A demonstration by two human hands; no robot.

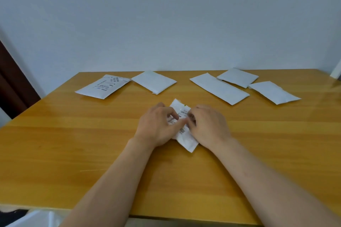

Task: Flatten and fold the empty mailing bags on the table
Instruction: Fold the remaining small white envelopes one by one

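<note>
- Head view, the bag in hand: a small white mailing bag (185, 135) lies on the wooden table (73, 143) just in front of the person, between the two hands and partly under them. Its long axis runs away from the person, from a near corner that points toward the table's front edge to a far end tilted slightly left.
- Head view, left hand (158, 124): it rests on the bag's left half, fingers curled inward with the tips pressing or pinching the printed label side; whether a fold of film is truly caught between thumb and finger I cannot tell.
- Head view, right hand (207, 124): it mirrors the other on the bag's right half, fingers bent onto the bag and meeting the left fingertips near the middle. Both hands are equally near, so neither leads.
- Head view, the relation that matters: the hands meet across the short axis, so a fold would likely bring one end of the long axis over the other; the free near corner looks the easier end to lift.
- Head view, the rest: five more bags lie well apart along the far edge, a labelled bag (103, 86) and a plain bag (154, 81) on the left, a long bag (219, 88) and two smaller bags (238, 77) (274, 92) on the right, all seemingly unfolded.
</note>
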